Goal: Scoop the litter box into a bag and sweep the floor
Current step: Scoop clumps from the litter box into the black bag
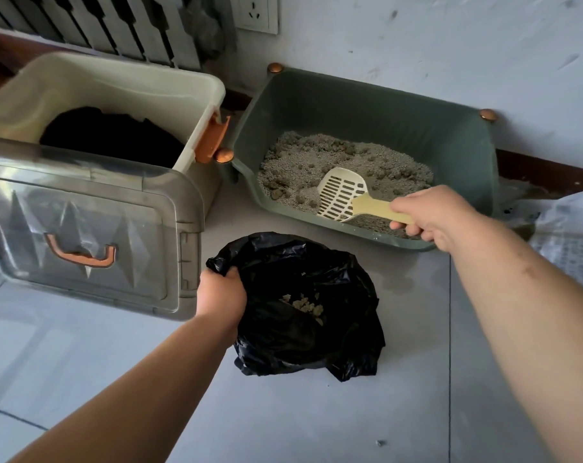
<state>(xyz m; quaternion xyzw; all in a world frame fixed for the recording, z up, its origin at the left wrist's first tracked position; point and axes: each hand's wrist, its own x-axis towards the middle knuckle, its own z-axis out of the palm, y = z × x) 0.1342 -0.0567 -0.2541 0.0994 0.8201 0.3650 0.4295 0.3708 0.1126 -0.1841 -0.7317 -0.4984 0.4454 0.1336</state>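
Bag (316, 262) lay nearest, black plastic slumped on the floor (316, 412), its mouth held open by the left hand (221, 289), fingers curled tight round the near-left rim; a few clumps sat inside. Beyond and to the right, the right hand (433, 217) gripped the scoop (341, 195) by its handle end, fingers wrapped fully round. The scoop's long axis ran from that hand away and leftward, slotted head low over the litter (303, 158) — whether touching could not be told. Farthest, the litter box (367, 105) stood against the wall (417, 45), dark lumps lying ahead and left of the head — so the next dig would probably follow the handle's own line.
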